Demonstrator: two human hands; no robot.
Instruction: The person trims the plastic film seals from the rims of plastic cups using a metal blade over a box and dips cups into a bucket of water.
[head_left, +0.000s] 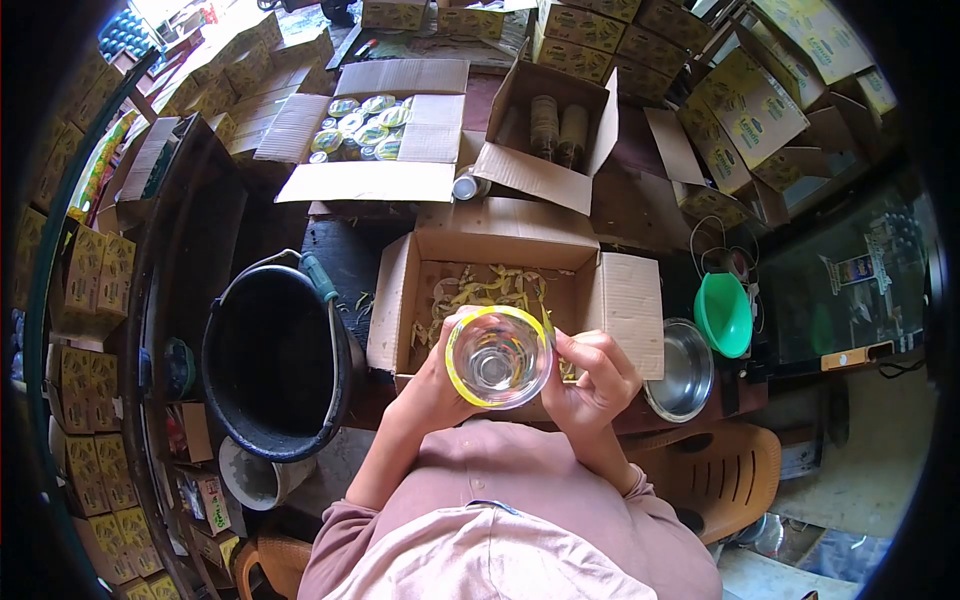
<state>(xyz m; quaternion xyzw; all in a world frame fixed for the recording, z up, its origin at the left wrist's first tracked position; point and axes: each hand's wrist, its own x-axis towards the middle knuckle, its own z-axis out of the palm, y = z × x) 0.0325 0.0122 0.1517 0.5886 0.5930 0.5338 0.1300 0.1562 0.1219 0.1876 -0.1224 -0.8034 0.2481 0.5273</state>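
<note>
A clear cup with a yellow rim [498, 358] is held up in front of my chest, its open mouth facing the camera. My left hand [432, 388] wraps round the cup's left side. At its right side my right hand [592, 378] pinches a thin yellow strip [547, 322] by the rim. Behind the cup, an open cardboard box [508, 245] holds many curled yellow-green scraps [490, 285].
A black bucket [275, 360] stands at the left. On the right are a metal bowl [682, 372] and a green basin [723, 315]. Farther back, one open box [375, 75] holds lidded cups, another [545, 180] stacked round items. Cartons line both sides.
</note>
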